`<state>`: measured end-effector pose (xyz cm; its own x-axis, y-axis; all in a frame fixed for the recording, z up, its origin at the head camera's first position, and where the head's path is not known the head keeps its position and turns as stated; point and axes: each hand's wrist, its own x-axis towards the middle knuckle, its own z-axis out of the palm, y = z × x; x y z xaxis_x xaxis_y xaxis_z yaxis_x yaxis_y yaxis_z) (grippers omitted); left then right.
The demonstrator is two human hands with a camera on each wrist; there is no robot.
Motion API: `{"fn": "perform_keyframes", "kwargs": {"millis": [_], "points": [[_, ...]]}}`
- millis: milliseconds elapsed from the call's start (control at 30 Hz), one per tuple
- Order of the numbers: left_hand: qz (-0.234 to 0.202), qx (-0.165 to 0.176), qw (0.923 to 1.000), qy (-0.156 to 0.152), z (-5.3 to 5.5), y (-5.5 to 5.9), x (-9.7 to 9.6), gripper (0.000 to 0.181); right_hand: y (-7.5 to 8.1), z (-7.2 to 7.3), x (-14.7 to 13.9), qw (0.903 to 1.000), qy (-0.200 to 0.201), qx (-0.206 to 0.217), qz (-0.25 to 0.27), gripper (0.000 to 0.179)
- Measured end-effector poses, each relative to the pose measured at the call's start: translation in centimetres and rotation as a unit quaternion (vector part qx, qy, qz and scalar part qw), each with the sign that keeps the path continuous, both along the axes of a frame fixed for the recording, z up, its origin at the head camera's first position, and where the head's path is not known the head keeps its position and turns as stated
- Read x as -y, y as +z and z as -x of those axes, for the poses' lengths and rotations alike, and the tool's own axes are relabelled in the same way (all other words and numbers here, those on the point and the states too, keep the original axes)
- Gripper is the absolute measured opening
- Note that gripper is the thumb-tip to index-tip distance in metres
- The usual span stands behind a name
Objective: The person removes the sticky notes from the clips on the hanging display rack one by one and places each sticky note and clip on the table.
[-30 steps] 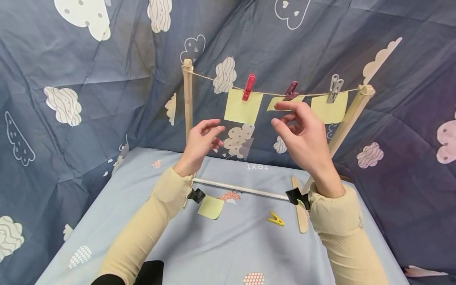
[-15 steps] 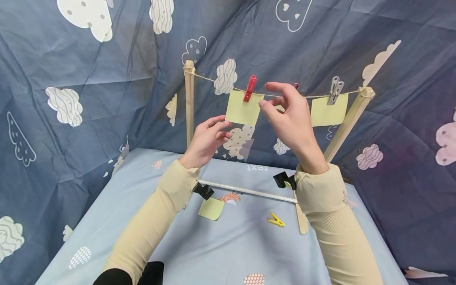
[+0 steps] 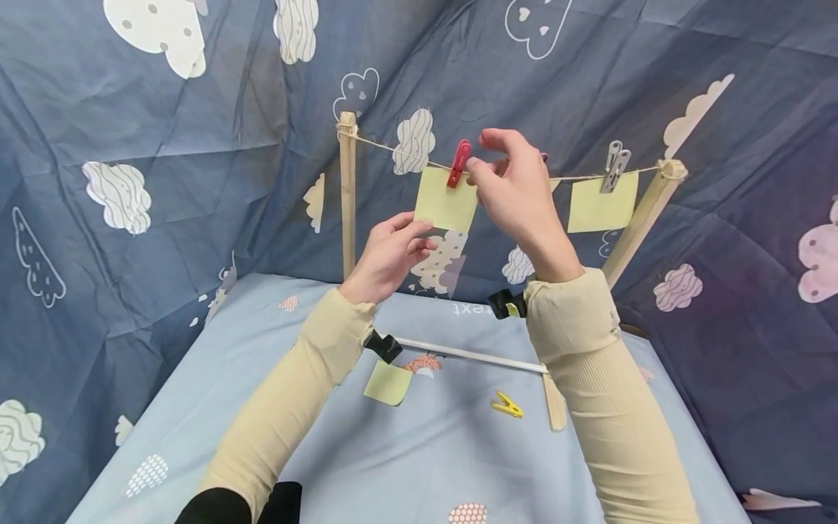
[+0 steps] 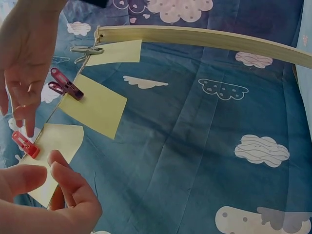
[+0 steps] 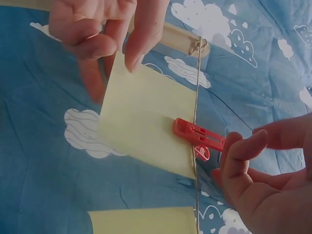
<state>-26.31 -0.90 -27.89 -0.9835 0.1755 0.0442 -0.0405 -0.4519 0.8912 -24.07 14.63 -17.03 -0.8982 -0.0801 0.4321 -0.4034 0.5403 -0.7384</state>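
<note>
A yellow sticky note (image 3: 445, 207) hangs on the string under a red clothespin (image 3: 460, 164). My left hand (image 3: 389, 255) pinches its lower left corner; the right wrist view has the thumb in front and fingers behind the paper. My right hand (image 3: 517, 178) is just right of the clothespin, thumb tip right by its handles and fingers spread apart (image 5: 273, 180). Farther along the string, a maroon clothespin (image 4: 67, 84) holds a second note (image 4: 97, 107), mostly hidden by my right hand in the head view. A grey clothespin (image 3: 615, 167) holds a third note (image 3: 602, 206).
Two wooden posts, left (image 3: 348, 196) and right (image 3: 644, 225), carry the string above a blue cloth (image 3: 419, 451). A white rod (image 3: 471, 355) runs low between them. On the cloth lie a loose sticky note (image 3: 388, 383) and a yellow clothespin (image 3: 507, 405).
My right hand has moved left from in front of the maroon clothespin to the red one. My left hand has moved slightly right and now pinches the note's corner.
</note>
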Motion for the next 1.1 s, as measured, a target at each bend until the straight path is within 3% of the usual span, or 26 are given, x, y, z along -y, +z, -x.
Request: {"fn": "perform_keyframes", "kwargs": {"millis": [233,533,833,1100], "points": [[0.005,0.007,0.9999,-0.007,0.0,0.1,-0.3,0.03,0.6,0.7,0.4,0.9986,0.0,0.052,0.009,0.05],[0.043,-0.009,0.999,0.009,0.0,0.3,-0.3,0.031,1.1,1.4,0.6,0.9949,0.015,0.096,0.029,0.051],[0.126,-0.073,0.9884,0.043,0.0,0.1,-0.3,0.029,1.3,1.9,0.5,0.9941,0.017,0.106,0.018,0.049],[0.143,-0.076,0.9855,0.05,0.0,0.1,-0.3,0.029,1.1,2.1,0.5,0.9946,0.025,0.099,0.015,0.048]]}}
